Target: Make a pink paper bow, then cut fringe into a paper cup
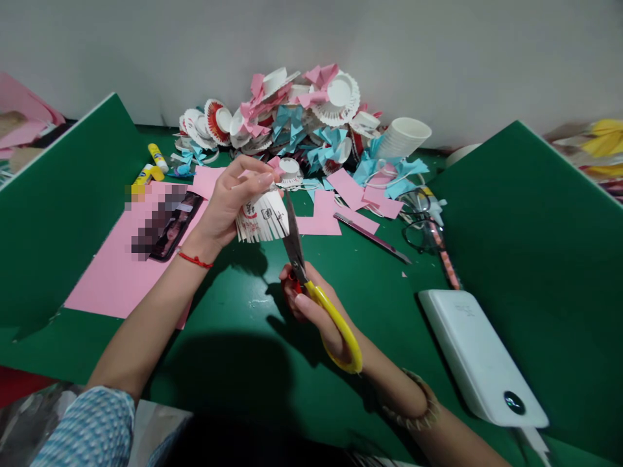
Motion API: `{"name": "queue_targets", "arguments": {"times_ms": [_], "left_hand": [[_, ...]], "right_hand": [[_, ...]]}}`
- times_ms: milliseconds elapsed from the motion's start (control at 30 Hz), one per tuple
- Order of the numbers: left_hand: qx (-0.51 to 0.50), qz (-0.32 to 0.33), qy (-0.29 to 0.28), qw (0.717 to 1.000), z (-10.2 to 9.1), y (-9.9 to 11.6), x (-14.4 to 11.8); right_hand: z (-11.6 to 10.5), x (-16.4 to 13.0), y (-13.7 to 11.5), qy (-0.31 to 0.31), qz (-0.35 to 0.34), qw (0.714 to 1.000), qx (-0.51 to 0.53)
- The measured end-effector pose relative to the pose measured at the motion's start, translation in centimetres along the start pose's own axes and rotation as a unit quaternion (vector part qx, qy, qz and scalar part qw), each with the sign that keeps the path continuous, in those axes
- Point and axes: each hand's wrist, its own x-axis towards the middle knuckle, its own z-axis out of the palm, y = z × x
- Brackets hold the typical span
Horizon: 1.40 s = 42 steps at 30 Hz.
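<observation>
Paper cup [263, 217], fringed, at scissors [311, 285]

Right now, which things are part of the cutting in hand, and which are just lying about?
In use: left hand holding the fringed paper cup; right hand working the yellow scissors.

Lying about: glue sticks, phone, eyeglasses, white power bank, cup stack.

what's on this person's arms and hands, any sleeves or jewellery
Both forearms are bare. The left hand has a thin red string bracelet at the wrist, and a blue-and-white patterned sleeve covers the upper arm. The right hand has a chunky beaded bracelet in pale tan tones. No rings or gloves are visible.
</observation>
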Motion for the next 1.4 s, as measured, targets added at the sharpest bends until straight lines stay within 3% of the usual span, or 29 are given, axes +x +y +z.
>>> {"name": "queue_targets", "arguments": {"times_ms": [767, 1233, 1400], "left_hand": [[-0.007, -0.002, 0.01, 1.0, 0.25, 0.12, -0.23], [-0.052, 0.02, -0.025, 0.998, 0.35, 0.47, -0.26], [-0.011, 0.013, -0.001, 1.0, 0.34, 0.28, -0.29]], "right_hand": [[-0.07, -0.04, 0.09, 0.0, -0.005, 1.0, -0.018], [0.28, -0.04, -0.41, 0.037, -0.018, 0.998, -0.055], [0.4, -0.12, -0.47, 0.05, -0.017, 0.997, -0.06]]}}
